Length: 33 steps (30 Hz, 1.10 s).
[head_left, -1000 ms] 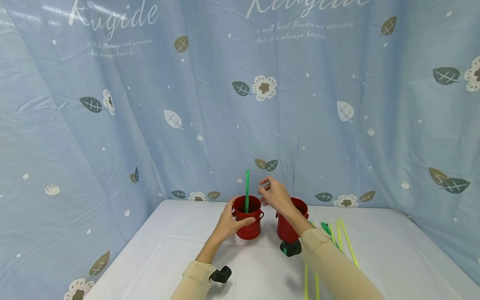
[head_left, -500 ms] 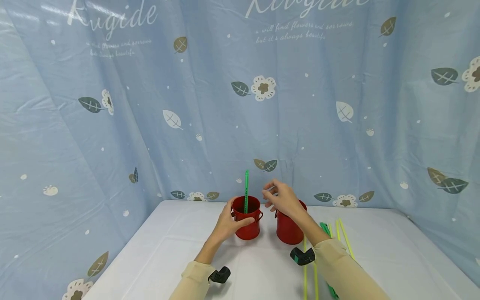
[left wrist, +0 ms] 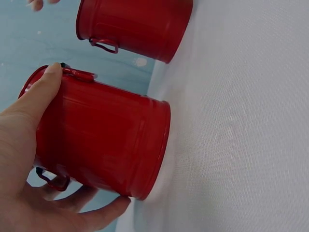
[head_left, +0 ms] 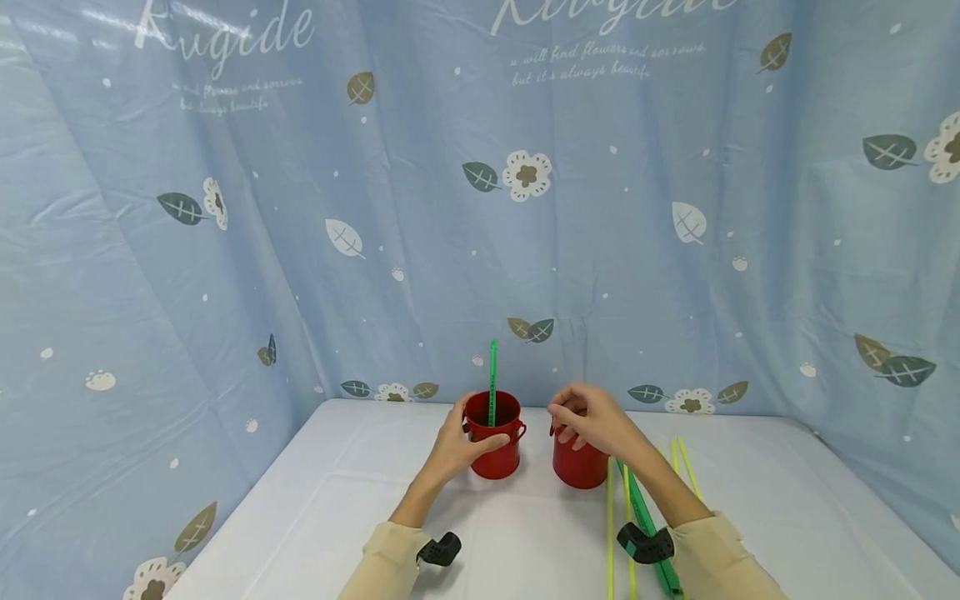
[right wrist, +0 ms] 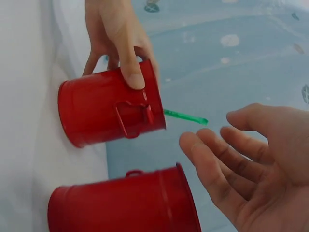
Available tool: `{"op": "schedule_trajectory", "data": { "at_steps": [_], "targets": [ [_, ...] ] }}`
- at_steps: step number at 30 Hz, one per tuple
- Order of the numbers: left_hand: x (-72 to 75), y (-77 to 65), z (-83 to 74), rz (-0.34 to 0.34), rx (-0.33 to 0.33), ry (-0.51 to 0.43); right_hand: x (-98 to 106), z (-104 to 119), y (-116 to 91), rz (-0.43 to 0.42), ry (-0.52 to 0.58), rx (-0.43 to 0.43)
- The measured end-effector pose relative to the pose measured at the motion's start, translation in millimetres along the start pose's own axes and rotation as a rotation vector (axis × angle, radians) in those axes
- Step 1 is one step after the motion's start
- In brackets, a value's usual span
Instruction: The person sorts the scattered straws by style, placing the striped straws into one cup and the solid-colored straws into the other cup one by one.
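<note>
My left hand [head_left: 452, 450] grips a small red metal bucket [head_left: 497, 462] with side ears, thumb near the rim and fingers round the far side. The bucket stands upright on the table. A thin green stick [head_left: 492, 375] pokes up out of it. To its right is a second red bucket [head_left: 577, 468], partly covered in the head view by my right hand [head_left: 600, 421]. In the right wrist view that hand's fingers [right wrist: 212, 169] are loosely bent with nothing between them, near the second bucket's rim but apart from it.
Right of the buckets, beneath my right forearm, lie green strips [head_left: 648, 521] and several yellow sticks [head_left: 611, 542] on the white-covered table [head_left: 337, 492]. A blue patterned curtain [head_left: 420, 300] hangs behind the table's back edge.
My right hand has moved right and down, from between the two buckets to over the right one. My left hand keeps holding its bucket, and the green stick stays in it.
</note>
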<state>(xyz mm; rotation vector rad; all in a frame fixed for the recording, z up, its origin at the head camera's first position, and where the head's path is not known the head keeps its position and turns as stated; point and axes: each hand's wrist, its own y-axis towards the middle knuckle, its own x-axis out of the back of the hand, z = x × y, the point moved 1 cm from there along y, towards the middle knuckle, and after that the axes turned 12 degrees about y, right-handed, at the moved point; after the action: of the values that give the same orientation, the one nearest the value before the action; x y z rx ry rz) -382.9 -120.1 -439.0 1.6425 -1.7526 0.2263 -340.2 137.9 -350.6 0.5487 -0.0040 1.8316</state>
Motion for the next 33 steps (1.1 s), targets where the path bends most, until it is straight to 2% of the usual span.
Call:
{"op": "schedule_trajectory", "data": {
  "at_steps": [11,18,24,33],
  "targets": [
    [1.4,-1.2,-3.7,-0.002,-0.001,-0.007,20.2,-11.6,-29.0,0.012,-0.040,-0.034],
    [-0.6,-0.2,-3.0,-0.002,-0.016,-0.028,42.2,-19.7,-41.8,0.014,-0.054,-0.029],
    [-1.1,-0.8,-1.7,-0.013,-0.009,-0.025,59.2,-28.0,-48.6,-0.015,-0.065,-0.056],
    [-1.9,-0.4,-3.0,-0.025,-0.003,0.010,70.0,-41.0,-51.2,-0.033,-0.064,-0.120]
  ]
}}
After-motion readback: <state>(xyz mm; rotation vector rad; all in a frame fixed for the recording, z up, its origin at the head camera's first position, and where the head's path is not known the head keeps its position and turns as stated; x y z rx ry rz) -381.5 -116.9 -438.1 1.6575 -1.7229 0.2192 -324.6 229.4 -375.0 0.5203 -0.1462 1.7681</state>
